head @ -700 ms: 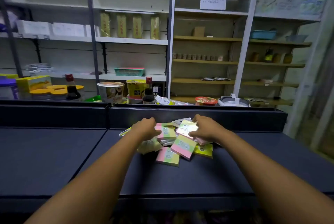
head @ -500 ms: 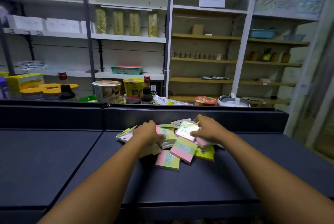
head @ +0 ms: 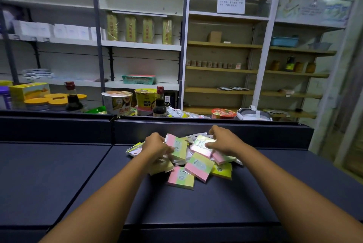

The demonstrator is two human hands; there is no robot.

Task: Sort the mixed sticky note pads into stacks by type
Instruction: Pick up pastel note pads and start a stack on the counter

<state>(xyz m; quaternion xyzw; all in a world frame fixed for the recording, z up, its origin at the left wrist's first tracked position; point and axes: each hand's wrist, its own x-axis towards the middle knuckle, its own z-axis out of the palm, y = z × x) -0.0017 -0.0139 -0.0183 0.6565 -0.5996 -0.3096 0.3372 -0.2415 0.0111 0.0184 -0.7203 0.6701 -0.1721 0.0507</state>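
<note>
A loose pile of wrapped sticky note pads (head: 199, 166) lies on the dark shelf top (head: 196, 207), close to its back wall. Most pads are striped pink, green and yellow; a plain yellow pad (head: 222, 170) lies at the pile's right front. My left hand (head: 156, 145) grips a striped pad (head: 177, 147) and holds it tilted up at the pile's left. My right hand (head: 225, 140) holds a shiny wrapped pad (head: 201, 145) at the pile's top right. Pads under both hands are partly hidden.
A low dark back wall (head: 196, 131) rises right behind the pile. Beyond it stand noodle cups (head: 117, 102), sauce bottles (head: 159, 103), tins and a yellow box. Shelving fills the background. A seam (head: 88, 180) splits the shelf top left of the pile.
My left hand has lifted a striped pad off the pile and tilted it upright. My right hand has stayed on the shiny pad. The camera view has shifted slightly.
</note>
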